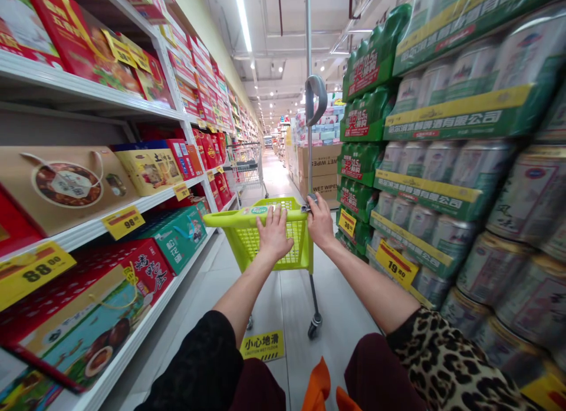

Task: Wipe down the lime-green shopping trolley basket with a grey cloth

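l hand on cart hdl, r hand at pole

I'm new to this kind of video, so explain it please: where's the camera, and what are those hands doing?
There's no machine here, just a person wearing a camera on their head. This single picture looks forward and down over their own arms. The left hand lies flat, fingers spread, on the near rim of a green shopping cart. The right hand is at the rim's right end, beside an upright grey pole; its exact grip is hard to see. Boxed goods fill shelves on the left; packs of cans are stacked on the right. A yellow wet-floor notice is on the floor below.
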`<state>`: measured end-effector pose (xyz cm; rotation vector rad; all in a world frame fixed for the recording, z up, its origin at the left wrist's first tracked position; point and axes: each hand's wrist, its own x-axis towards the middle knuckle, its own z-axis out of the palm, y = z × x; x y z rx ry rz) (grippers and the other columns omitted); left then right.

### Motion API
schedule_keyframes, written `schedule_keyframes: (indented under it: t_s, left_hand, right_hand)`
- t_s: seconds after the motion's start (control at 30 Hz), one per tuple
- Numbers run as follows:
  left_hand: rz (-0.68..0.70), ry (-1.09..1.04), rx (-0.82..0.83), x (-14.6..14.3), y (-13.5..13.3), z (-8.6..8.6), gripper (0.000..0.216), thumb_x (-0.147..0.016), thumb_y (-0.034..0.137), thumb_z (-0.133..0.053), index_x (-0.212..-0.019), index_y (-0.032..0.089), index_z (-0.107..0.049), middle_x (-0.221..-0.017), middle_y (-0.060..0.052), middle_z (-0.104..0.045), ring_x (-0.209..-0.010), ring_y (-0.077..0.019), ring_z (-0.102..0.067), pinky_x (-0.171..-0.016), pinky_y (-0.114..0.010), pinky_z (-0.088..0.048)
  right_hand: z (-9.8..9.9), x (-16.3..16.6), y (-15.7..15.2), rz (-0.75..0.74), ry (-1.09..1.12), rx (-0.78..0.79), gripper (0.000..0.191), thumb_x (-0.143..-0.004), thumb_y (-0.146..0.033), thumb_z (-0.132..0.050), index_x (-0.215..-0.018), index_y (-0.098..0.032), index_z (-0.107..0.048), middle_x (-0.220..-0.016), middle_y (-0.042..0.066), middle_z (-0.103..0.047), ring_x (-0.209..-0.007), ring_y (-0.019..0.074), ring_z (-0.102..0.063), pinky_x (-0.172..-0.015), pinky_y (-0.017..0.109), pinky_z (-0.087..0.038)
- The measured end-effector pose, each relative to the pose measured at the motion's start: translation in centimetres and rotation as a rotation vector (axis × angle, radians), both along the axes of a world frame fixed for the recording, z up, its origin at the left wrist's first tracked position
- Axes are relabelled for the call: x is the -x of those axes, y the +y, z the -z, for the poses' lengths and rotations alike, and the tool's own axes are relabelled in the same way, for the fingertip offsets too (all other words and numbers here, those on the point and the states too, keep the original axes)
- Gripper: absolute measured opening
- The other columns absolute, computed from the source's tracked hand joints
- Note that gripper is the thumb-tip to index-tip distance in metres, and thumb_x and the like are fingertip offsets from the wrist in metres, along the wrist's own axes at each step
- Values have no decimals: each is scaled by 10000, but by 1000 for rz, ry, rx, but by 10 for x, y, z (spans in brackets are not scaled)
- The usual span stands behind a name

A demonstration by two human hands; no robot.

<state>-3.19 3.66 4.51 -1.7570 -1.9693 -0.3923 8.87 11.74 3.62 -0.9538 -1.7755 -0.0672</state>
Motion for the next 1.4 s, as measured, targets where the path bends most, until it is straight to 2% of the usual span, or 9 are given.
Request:
schedule_keyframes:
  t_s: [0.1, 0.2, 0.4, 0.57, 0.7, 0.87, 1.03, 1.2, 1.4]
  left_hand:
    - [19, 14, -2, -1, -1, 1, 780, -703, 363, -540, -1403, 174, -253, -1498, -69, -216, -1386, -273, -120, -1082, -582, -121]
    - [51, 26, 2, 8, -3, -1, 769, -710, 340, -538, -1404, 184, -249, -1503, -71, -203, -1385, -258, -135, -1097, -551, -108]
    - [-181, -107, -54, 37, -9, -4, 783, -690, 318, -559, -1394, 151, -260, -1498, -122, -199, -1380, -288, -140, -1078, -581, -144]
    - [-131, -82, -75, 44, -10, -3, 724, -694, 321, -548, -1363, 168, -317, -1455, -109, -313, -1366, -291, -180, -1072, -599, -147]
    - [-142, -60, -91, 47, -11, -2, 707, -703, 310, -530, -1361, 163, -318, -1443, -113, -332, -1365, -295, -181, -1072, -598, -147]
    - [-122, -17, -72, 49, -15, -1, 727, -708, 304, -518, -1380, 155, -283, -1460, -110, -302, -1370, -287, -169, -1074, -589, -154]
    - [-85, -9, -44, 40, -15, -1, 755, -701, 295, -513, -1393, 138, -257, -1479, -105, -260, -1376, -284, -149, -1073, -590, -156]
    - [-85, -33, -59, 30, -13, 0, 766, -695, 302, -529, -1395, 144, -260, -1482, -104, -254, -1381, -284, -132, -1077, -591, -133]
    - [-88, -28, -42, 36, -16, 0, 761, -697, 282, -524, -1397, 158, -253, -1485, -105, -249, -1386, -284, -110, -1078, -584, -136]
  right_hand:
    - [-10, 3, -4, -10, -131, -31, 537, -783, -107, -414, -1319, -115, -437, -1383, 130, -410, -1276, 228, -334, -1059, 413, -284]
    - [-17, 2, -4, 35, -201, -7, 470, -786, -170, -466, -1253, -149, -516, -1381, 121, -414, -1268, 269, -330, -1042, 455, -283]
    - [-11, 1, 1, 26, -220, -39, 405, -813, -133, -434, -1193, -140, -575, -1272, 124, -510, -1169, 245, -418, -1010, 378, -337]
    - [-8, 30, -19, 3, -323, -69, 417, -834, -116, -432, -1234, -160, -542, -1295, 133, -490, -1178, 245, -400, -1006, 380, -317]
    - [-7, 50, -33, -39, -401, -111, 431, -843, -157, -447, -1270, -176, -506, -1352, 128, -450, -1232, 285, -344, -1012, 464, -278]
    - [1, 32, -18, -25, -421, -178, 423, -870, -138, -386, -1272, -211, -495, -1416, 89, -387, -1292, 295, -275, -1010, 531, -242]
    - [0, 13, -4, 73, -304, -88, 431, -850, -140, -404, -1269, -142, -502, -1407, 138, -384, -1271, 317, -295, -998, 505, -276]
    - [-5, 39, -22, 21, -285, -89, 468, -835, -222, -464, -1283, -91, -483, -1391, 162, -391, -1251, 316, -306, -1025, 471, -274]
    - [-4, 48, -23, -84, -385, -177, 418, -858, -137, -415, -1262, -177, -513, -1402, 101, -402, -1281, 263, -298, -1031, 435, -299]
